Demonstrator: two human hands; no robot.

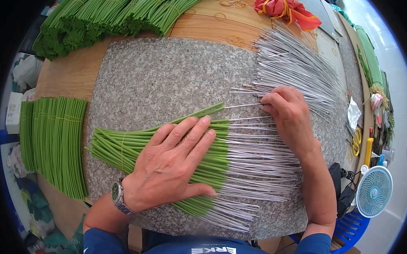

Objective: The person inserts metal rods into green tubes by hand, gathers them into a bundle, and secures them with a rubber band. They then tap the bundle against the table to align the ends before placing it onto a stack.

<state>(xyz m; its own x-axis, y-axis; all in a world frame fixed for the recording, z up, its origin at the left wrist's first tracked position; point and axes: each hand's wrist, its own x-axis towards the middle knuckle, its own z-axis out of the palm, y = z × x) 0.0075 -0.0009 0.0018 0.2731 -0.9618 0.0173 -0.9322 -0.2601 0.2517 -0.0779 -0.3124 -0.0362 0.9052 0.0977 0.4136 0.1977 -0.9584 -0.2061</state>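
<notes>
My left hand [175, 159] lies flat, fingers spread, on a fanned bundle of green tubes [111, 144] tied with a thin rubber band near its left end. White wires [260, 160] stick out of the tubes' right ends. With thumb and fingers, my right hand [287, 112] pinches a thin wire [244, 105], whose left end meets the tip of a single green tube [204, 111] at the bundle's far edge. A pile of loose silvery wires [297, 63] lies just beyond my right hand. The bundle rests on a speckled grey stone slab [165, 76].
Tied green bundles lie at the far left [104, 11] and near left [55, 139]. A red cloth bundle [284, 9] and rubber bands [220, 15] sit at the back. Yellow-handled scissors [356, 141] and a small blue fan [374, 191] are on the right.
</notes>
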